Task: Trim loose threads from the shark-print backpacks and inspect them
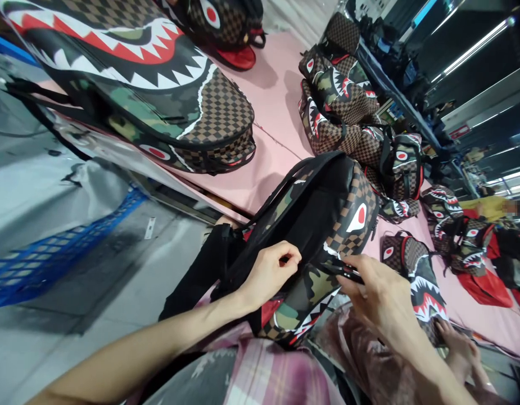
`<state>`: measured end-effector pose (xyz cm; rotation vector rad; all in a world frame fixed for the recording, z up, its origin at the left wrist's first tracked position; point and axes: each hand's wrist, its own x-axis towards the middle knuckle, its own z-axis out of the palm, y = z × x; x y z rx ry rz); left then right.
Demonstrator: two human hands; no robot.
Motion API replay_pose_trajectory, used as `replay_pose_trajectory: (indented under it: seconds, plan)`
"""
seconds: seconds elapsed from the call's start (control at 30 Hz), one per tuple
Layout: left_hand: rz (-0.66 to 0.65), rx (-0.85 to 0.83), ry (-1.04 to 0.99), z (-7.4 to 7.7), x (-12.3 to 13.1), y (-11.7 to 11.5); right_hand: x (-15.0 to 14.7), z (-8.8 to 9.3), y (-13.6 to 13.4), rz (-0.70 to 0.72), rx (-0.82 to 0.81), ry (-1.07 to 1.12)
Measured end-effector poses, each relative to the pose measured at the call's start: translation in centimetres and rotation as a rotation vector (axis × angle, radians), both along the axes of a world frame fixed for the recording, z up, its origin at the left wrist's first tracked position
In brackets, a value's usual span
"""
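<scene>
A backpack [327,225] with a shark-mouth print, camouflage and brown checks lies on my lap, its black inside showing. My left hand [268,273] is closed, pinching the black edge of the backpack's opening. My right hand [378,298] is closed on a thin black strap or zipper part at the bag's side, just right of the left hand.
A large matching backpack [167,95] lies on the pink table [276,95] at upper left. Several more shark-print bags [348,107] are piled along the table to the right. A blue mesh crate [57,253] sits on the grey floor at left.
</scene>
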<state>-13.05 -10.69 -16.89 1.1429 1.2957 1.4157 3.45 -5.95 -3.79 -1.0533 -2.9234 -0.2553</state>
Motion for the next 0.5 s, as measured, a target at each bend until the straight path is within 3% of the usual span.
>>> replay_pose_trajectory:
  seconds: [0.1, 0.23, 0.33, 0.5]
  plan:
    - [-0.016, 0.001, 0.013, -0.1, -0.3, 0.1, -1.8, 1.1, 1.3, 0.099, -0.043, -0.076]
    - [-0.011, 0.168, 0.126, -0.1, -0.6, 0.1, -2.2, 1.3, 2.6, 0.006, 0.010, -0.118]
    - [-0.039, 0.271, 0.186, -0.2, -0.5, 0.3, -2.0, 1.0, 2.6, 0.017, 0.048, -0.213]
    - [-0.043, 0.243, 0.228, 0.2, -0.2, 0.7, -2.6, 1.7, 2.1, 0.104, 0.059, -0.309]
